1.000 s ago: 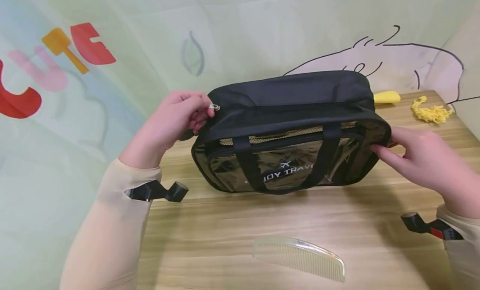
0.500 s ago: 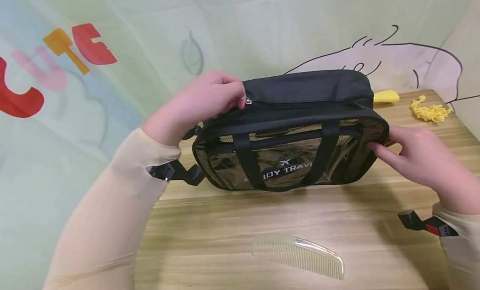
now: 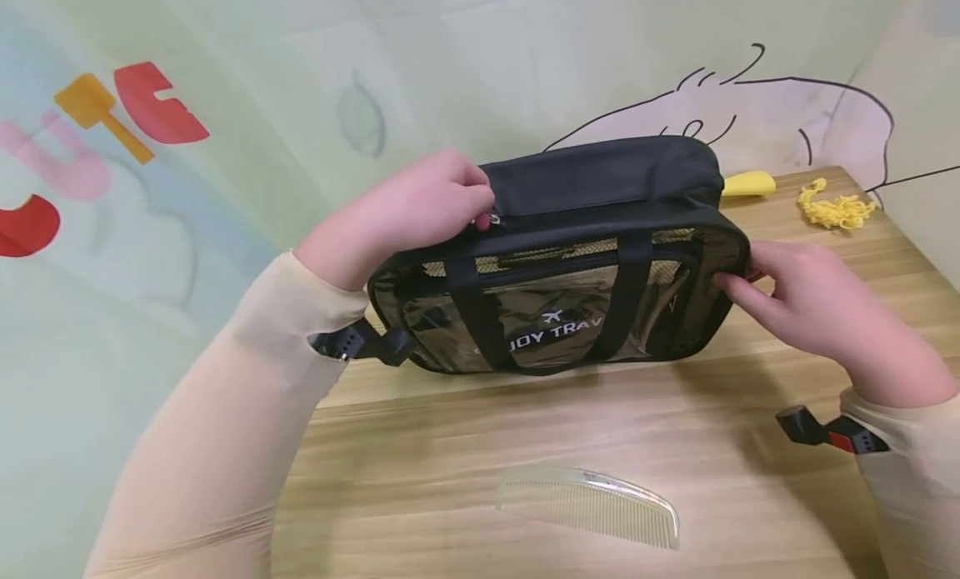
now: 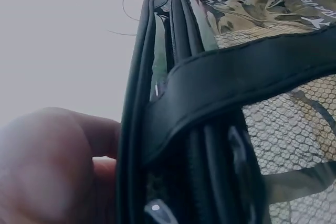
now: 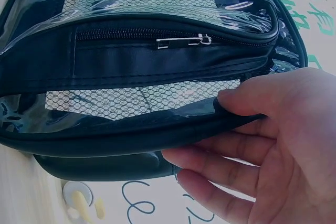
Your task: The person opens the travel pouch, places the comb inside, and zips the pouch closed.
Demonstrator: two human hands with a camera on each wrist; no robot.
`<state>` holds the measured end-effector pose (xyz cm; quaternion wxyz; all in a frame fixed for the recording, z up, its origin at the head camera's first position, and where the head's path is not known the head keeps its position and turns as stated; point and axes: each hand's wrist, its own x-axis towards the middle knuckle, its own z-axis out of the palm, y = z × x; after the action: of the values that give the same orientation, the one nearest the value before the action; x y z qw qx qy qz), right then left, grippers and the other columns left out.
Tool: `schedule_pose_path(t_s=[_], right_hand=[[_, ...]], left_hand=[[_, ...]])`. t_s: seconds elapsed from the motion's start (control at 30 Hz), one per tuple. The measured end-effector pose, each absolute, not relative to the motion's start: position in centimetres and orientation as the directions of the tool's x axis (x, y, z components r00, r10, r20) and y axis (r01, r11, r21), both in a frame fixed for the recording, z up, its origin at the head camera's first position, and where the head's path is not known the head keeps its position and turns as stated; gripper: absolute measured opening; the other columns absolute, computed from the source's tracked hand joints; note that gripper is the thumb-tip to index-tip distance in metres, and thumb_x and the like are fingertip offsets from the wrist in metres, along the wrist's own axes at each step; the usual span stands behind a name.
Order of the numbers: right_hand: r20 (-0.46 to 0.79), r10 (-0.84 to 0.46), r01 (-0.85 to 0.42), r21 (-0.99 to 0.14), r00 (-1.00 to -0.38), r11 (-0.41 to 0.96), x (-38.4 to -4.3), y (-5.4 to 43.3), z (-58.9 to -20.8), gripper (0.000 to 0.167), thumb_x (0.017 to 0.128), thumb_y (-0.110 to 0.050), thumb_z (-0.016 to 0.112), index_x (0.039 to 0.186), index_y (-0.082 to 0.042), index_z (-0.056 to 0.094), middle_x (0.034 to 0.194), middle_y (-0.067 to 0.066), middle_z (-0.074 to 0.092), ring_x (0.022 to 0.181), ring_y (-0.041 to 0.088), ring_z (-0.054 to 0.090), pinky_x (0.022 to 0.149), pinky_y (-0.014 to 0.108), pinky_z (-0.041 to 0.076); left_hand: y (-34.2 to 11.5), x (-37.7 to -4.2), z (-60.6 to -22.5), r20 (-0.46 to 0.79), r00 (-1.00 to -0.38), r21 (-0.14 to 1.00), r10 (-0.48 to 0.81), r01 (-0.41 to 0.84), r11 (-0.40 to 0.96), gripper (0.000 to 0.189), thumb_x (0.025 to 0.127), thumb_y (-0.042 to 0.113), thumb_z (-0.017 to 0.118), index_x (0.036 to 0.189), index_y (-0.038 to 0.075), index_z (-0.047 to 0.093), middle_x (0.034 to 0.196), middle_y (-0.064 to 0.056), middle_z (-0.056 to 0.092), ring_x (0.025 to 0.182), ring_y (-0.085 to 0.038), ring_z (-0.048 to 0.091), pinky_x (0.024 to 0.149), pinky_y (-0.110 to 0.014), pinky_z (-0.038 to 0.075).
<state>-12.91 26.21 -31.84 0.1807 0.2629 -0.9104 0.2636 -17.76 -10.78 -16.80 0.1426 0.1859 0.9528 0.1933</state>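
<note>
A black travel bag [image 3: 558, 308] with a clear front, mesh inside and white lettering stands on the wooden table. My left hand [image 3: 416, 200] pinches the zipper pull [image 3: 493, 219] on its top, left of the middle. In the left wrist view the left hand [image 4: 50, 166] is blurred beside the bag's edge, and its fingertips are hidden. My right hand [image 3: 806, 300] grips the bag's right front edge. In the right wrist view, the right thumb [image 5: 252, 95] presses the clear front panel, with fingers behind the edge. The front pocket's zipper [image 5: 184, 40] shows above it.
A pale translucent comb [image 3: 588, 504] lies on the table [image 3: 420, 454] in front of the bag. Behind the bag's right end are a yellow object [image 3: 750, 184], partly hidden, and a tangle of yellow cord [image 3: 834, 208]. A printed curtain [image 3: 255, 87] hangs behind.
My left hand has moved right along the bag's top with the zipper pull, mostly in the first half second. The right hand keeps its hold. The whole head view has shifted slightly.
</note>
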Motion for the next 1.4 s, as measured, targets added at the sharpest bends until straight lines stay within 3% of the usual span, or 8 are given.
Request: schedule_pose_path(t_s=[0.17,0.33,0.47,0.7,0.93,1.17,1.3,1.4], right_hand=[[0.474,-0.386,-0.578,-0.375,-0.791,0.725,-13.0,26.1,-31.8,0.014,0.085,-0.004,0.078,0.094,-0.012,0.072,0.081,0.004,0.075,0.061,0.004,0.056,0.054,0.02,0.036],[0.477,-0.383,-0.578,-0.377,-0.791,0.724,-13.0,26.1,-31.9,0.01,0.087,-0.005,0.077,0.094,-0.011,0.072,0.082,0.003,0.075,0.065,0.005,0.059,0.055,0.021,0.036],[0.492,-0.384,-0.588,-0.37,-0.781,0.719,-12.9,26.0,-31.9,0.011,0.086,-0.003,0.077,0.093,-0.011,0.073,0.081,0.003,0.075,0.066,0.005,0.06,0.056,0.021,0.038],[0.478,-0.383,-0.581,-0.388,-0.791,0.716,-13.0,24.9,-31.9,0.006,0.09,-0.008,0.076,0.093,-0.012,0.072,0.083,0.002,0.076,0.067,0.01,0.063,0.057,0.023,0.04],[0.463,-0.4,-0.589,-0.396,-0.791,0.705,-13.2,23.7,-31.9,0.01,0.09,-0.005,0.075,0.095,-0.014,0.071,0.084,0.0,0.076,0.076,0.018,0.07,0.06,0.028,0.044],[0.467,-0.409,-0.601,-0.406,-0.784,0.689,-13.3,23.2,-31.7,0.013,0.09,-0.003,0.075,0.096,-0.014,0.071,0.086,0.0,0.077,0.078,0.02,0.073,0.064,0.033,0.049],[0.458,-0.414,-0.6,-0.412,-0.787,0.685,-13.2,22.9,-31.7,0.01,0.091,-0.003,0.074,0.097,-0.011,0.072,0.087,0.002,0.077,0.078,0.021,0.073,0.064,0.036,0.049],[0.459,-0.412,-0.599,-0.414,-0.787,0.685,-13.2,22.8,-31.8,0.01,0.091,-0.003,0.075,0.097,-0.01,0.072,0.087,0.003,0.077,0.078,0.021,0.073,0.063,0.035,0.048]], left_hand=[[-10.0,-17.5,-17.7,-0.215,-0.871,0.332,0.441,0.359,0.872,0.03,0.1,0.017,0.044,0.077,0.012,0.062,0.07,-0.001,0.05,0.076,-0.025,0.052,0.073,-0.034,0.04],[-8.0,-17.8,-18.2,-0.191,-0.86,0.462,0.473,0.346,0.817,0.029,0.103,0.016,0.044,0.086,0.012,0.067,0.073,-0.001,0.051,0.075,-0.023,0.05,0.072,-0.033,0.04],[-5.3,-18.0,-18.2,-0.17,-0.829,0.477,0.533,0.404,0.781,0.03,0.105,0.017,0.046,0.086,0.012,0.069,0.074,-0.001,0.053,0.07,-0.021,0.049,0.072,-0.031,0.042],[-0.8,-18.4,-18.1,-0.166,-0.815,0.403,0.555,0.457,0.793,0.032,0.107,0.02,0.046,0.082,0.014,0.065,0.075,0.002,0.056,0.071,-0.018,0.052,0.07,-0.028,0.043],[2.7,-18.5,-17.4,-0.156,-0.842,0.32,0.516,0.451,0.833,0.036,0.109,0.031,0.037,0.078,0.017,0.048,0.073,0.004,0.043,0.065,-0.015,0.041,0.065,-0.026,0.036],[4.5,-17.5,-16.8,-0.193,-0.87,0.19,0.453,0.42,0.887,0.039,0.108,0.039,0.033,0.08,0.022,0.054,0.072,0.007,0.048,0.063,-0.013,0.046,0.056,-0.028,0.034],[2.8,-15.6,-17.0,-0.075,-0.876,0.201,0.476,0.454,0.868,0.029,0.105,0.035,0.038,0.084,0.022,0.053,0.075,0.007,0.05,0.066,-0.012,0.05,0.055,-0.028,0.037],[0.4,-13.1,-17.9,0.172,-0.799,0.209,0.577,0.602,0.771,0.015,0.103,0.028,0.047,0.096,0.02,0.058,0.085,0.006,0.054,0.076,-0.014,0.052,0.063,-0.027,0.041]])
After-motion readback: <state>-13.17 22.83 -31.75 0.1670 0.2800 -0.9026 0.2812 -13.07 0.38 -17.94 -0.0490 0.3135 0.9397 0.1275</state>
